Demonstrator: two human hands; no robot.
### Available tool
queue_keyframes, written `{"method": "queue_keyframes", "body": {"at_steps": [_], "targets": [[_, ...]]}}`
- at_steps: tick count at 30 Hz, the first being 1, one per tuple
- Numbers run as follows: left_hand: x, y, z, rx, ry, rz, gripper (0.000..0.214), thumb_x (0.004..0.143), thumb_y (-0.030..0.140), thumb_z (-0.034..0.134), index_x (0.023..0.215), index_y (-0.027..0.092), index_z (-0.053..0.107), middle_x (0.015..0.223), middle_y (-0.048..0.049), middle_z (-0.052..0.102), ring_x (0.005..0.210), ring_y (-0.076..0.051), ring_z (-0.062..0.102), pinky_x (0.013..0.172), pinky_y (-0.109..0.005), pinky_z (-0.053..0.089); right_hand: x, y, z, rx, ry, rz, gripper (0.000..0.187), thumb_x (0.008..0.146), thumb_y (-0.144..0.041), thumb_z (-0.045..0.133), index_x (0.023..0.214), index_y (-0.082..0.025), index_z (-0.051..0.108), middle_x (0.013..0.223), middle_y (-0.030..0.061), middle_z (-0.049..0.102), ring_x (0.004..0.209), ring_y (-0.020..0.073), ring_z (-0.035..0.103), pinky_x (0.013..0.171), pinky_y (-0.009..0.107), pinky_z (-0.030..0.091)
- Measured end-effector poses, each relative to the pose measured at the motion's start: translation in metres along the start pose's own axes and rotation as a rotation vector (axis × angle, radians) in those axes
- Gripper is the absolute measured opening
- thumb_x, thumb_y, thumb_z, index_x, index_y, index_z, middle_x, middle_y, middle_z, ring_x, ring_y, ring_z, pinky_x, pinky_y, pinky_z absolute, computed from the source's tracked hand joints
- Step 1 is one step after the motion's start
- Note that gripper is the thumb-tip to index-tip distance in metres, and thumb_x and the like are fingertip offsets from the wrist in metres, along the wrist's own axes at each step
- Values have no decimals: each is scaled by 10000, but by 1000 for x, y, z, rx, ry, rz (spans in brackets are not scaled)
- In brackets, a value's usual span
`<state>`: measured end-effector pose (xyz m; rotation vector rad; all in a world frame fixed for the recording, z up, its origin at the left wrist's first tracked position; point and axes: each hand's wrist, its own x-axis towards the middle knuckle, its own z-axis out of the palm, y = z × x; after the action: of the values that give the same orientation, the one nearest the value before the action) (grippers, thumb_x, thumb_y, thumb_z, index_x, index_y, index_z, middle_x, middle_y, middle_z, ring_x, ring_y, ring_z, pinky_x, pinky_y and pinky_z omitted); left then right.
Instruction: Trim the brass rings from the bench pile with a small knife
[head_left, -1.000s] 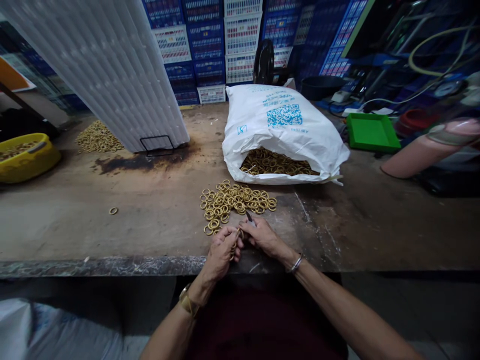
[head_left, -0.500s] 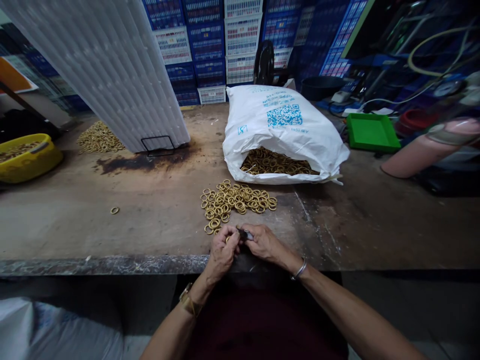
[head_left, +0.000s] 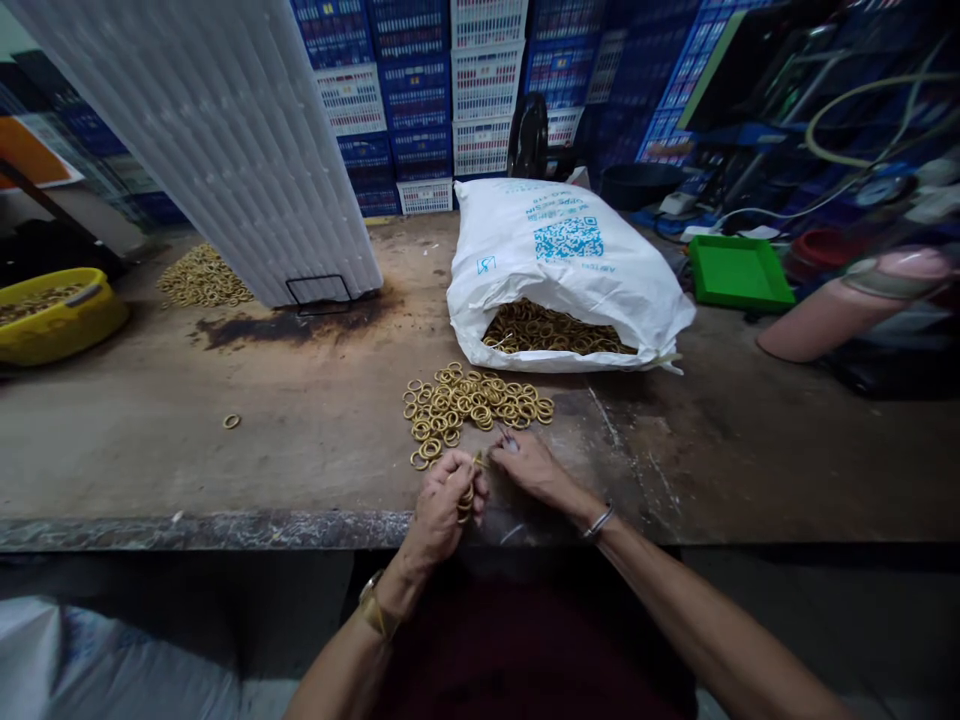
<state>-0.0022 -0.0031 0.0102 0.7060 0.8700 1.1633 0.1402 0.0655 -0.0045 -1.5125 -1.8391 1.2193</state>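
Observation:
My left hand (head_left: 442, 505) is closed around several brass rings (head_left: 466, 502); one ring stands edge-on at its fingertips. Just to its right, my right hand (head_left: 536, 472) grips a small slim tool (head_left: 511, 441) with a pale body and a dark tip, mostly covered by the fingers, so its kind is unclear. Both hands are over the table's front edge. Beyond them lies a loose pile of brass rings (head_left: 480, 402). Behind the pile, a white woven sack (head_left: 480, 235) lies on its side, its mouth facing me and full of rings.
A single ring (head_left: 232, 422) lies on the wooden table (head_left: 315, 450) to the left. Farther left are a yellow basin (head_left: 75, 325), another ring heap (head_left: 201, 278) and a tall stack of translucent sheets (head_left: 247, 150). On the right sit a green tray (head_left: 739, 272) and a pink bottle (head_left: 840, 310).
My right hand has drawn slightly away to the right from my left hand, the tool tip now pointing up and away. More of the rings in my left hand show.

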Motion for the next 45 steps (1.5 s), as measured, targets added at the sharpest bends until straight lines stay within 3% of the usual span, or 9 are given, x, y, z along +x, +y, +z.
{"method": "queue_keyframes", "body": {"at_steps": [4, 8, 16, 23, 27, 32, 36, 41, 45], "targets": [[5, -3, -3, -128, 66, -51, 315, 746, 452, 606, 732, 174, 458, 591, 34, 531, 426, -55, 432, 386, -166, 329, -12, -5, 7, 429, -234, 179, 330, 767, -474, 451, 629, -176, 477, 473, -54, 437, 355, 50, 322, 342, 179, 221], [5, -4, -4, -123, 69, -56, 307, 720, 411, 645, 703, 160, 468, 606, 22, 545, 452, -53, 444, 397, -161, 318, -17, -7, 13, 552, -375, 168, 357, 742, -505, 499, 648, -161, 506, 528, -40, 495, 359, 32, 324, 323, 164, 199], [7, -9, -11, -161, 229, -127, 357, 595, 303, 742, 686, 173, 422, 587, 41, 540, 447, -46, 434, 381, -143, 296, -8, -6, 16, 318, -27, 58, 131, 688, -295, 549, 658, -179, 496, 455, -83, 405, 387, 47, 342, 383, 177, 266], [7, -11, -10, 55, 263, -16, 339, 672, 375, 674, 896, 186, 504, 554, 60, 517, 422, -59, 429, 368, -156, 321, -11, -8, 9, 458, -172, 144, 194, 714, -357, 517, 651, -183, 459, 472, -84, 413, 344, 38, 311, 329, 170, 212], [9, -9, -10, 104, 233, -44, 309, 679, 421, 657, 760, 161, 511, 533, 49, 499, 398, -48, 409, 356, -153, 311, -11, -10, 10, 382, -191, 150, 173, 699, -318, 523, 617, -176, 468, 466, -75, 426, 359, 45, 340, 345, 176, 238], [12, -4, -11, -130, 220, -294, 232, 677, 289, 660, 697, 158, 469, 552, 24, 525, 388, -48, 426, 339, -134, 276, -7, -16, 8, 230, -122, 63, 128, 695, -253, 505, 600, -170, 485, 469, -67, 429, 408, 52, 348, 395, 184, 262], [14, -2, -7, -367, 292, -476, 101, 755, 164, 560, 696, 130, 485, 555, 5, 517, 376, -32, 411, 335, -119, 247, -6, -17, 10, 201, 0, -23, 87, 708, -245, 502, 664, -171, 506, 518, -61, 451, 456, 62, 376, 443, 186, 308], [16, 1, 3, -542, 373, -528, 121, 812, 118, 492, 690, 123, 497, 520, 33, 448, 357, -21, 378, 337, -118, 242, -9, -8, 13, 204, -28, -116, 160, 727, -309, 552, 808, -172, 567, 651, -27, 558, 565, 86, 478, 540, 198, 386], [15, 4, 8, -573, 354, -564, 127, 815, 109, 494, 689, 116, 507, 517, 38, 437, 354, -17, 374, 332, -114, 234, -10, -6, 11, 210, -66, -90, 130, 723, -286, 560, 780, -170, 575, 650, -16, 588, 589, 99, 508, 571, 209, 406]]}}
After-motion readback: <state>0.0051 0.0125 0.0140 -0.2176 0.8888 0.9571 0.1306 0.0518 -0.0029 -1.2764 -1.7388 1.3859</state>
